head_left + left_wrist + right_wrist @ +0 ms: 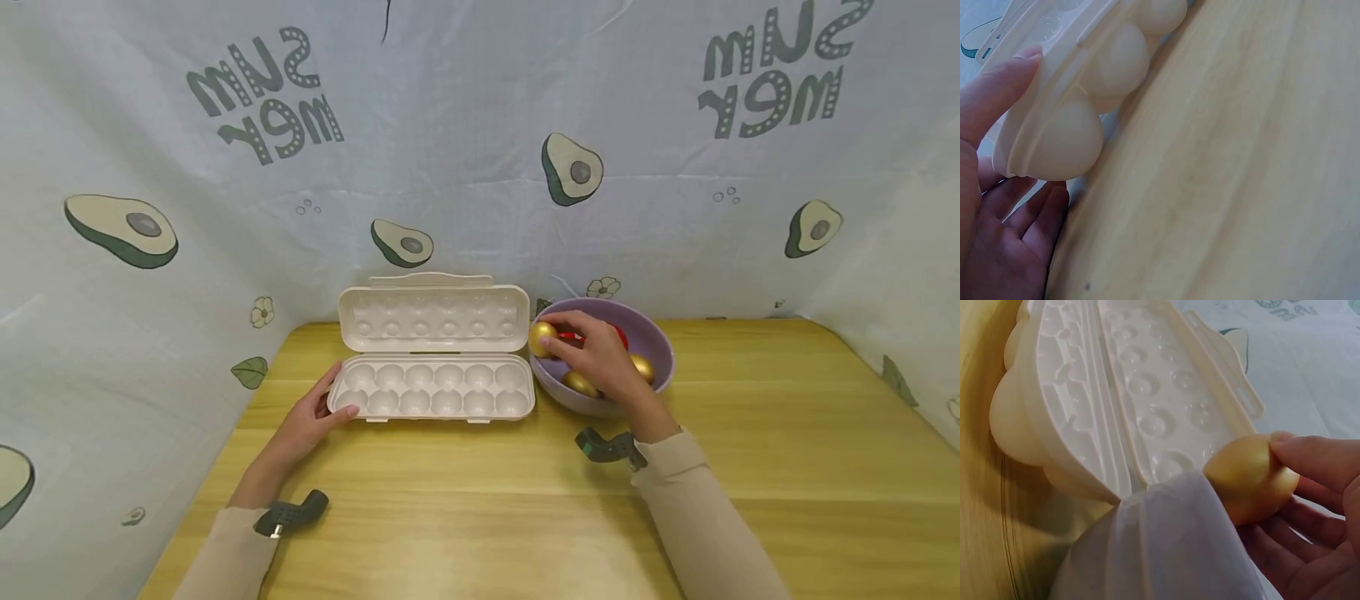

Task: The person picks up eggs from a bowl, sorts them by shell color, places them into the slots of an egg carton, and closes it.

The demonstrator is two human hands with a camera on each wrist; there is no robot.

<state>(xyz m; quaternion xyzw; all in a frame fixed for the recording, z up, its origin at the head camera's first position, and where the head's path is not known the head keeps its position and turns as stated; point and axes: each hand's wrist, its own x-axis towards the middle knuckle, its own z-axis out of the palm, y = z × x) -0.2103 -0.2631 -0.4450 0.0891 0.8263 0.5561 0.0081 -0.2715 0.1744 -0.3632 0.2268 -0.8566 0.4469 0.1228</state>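
Observation:
A cream plastic egg carton (432, 415) lies on the table with its lid (435, 342) up, and its rows of cups hold nothing. At its left end my left hand (303, 427) grips the rim, the thumb on top and the fingers around the side and underneath. My right hand (606, 360) pinches a golden egg (1241, 478) between thumb and fingers, at the left rim of the purple bowl (654, 333). Inside the bowl are more golden eggs (581, 384) and something red (621, 337), partly hidden by the hand.
The wooden table (450, 500) runs up to a pale curtain (480, 100) printed with avocados, which hangs behind and at both sides. Bowl and carton stand side by side near the curtain. A dark wrist device (292, 513) sits on each arm.

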